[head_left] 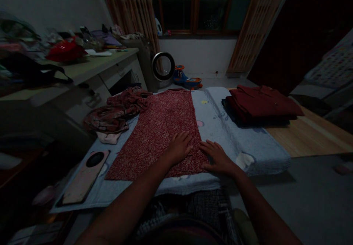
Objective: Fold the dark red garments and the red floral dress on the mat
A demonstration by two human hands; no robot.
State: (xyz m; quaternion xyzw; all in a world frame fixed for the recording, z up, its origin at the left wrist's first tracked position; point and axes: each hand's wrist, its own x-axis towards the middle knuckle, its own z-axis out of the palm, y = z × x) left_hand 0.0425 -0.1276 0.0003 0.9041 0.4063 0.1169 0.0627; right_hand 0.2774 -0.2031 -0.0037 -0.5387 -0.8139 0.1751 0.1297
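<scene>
A red garment with a fine pale speckle point(154, 138) lies spread out on a light blue cloth point(212, 120) in front of me. My left hand point(179, 147) rests flat on it, right of its middle, fingers stretched forward. At the garment's right edge lies my right hand point(217, 157), fingers spread, its tips touching the fabric. Neither hand grips anything. Left of the garment sits a crumpled, reddish patterned cloth point(113, 116). A folded dark red shirt point(264, 103) tops a small pile of clothes on the right.
Near the left front corner is a phone point(85, 178) with a round dark camera. A cluttered desk point(79, 68) runs along the left. A wooden board point(317, 131) extends to the right. Beyond stand an appliance with a round open door point(163, 66) and a blue-orange ride-on toy point(187, 79).
</scene>
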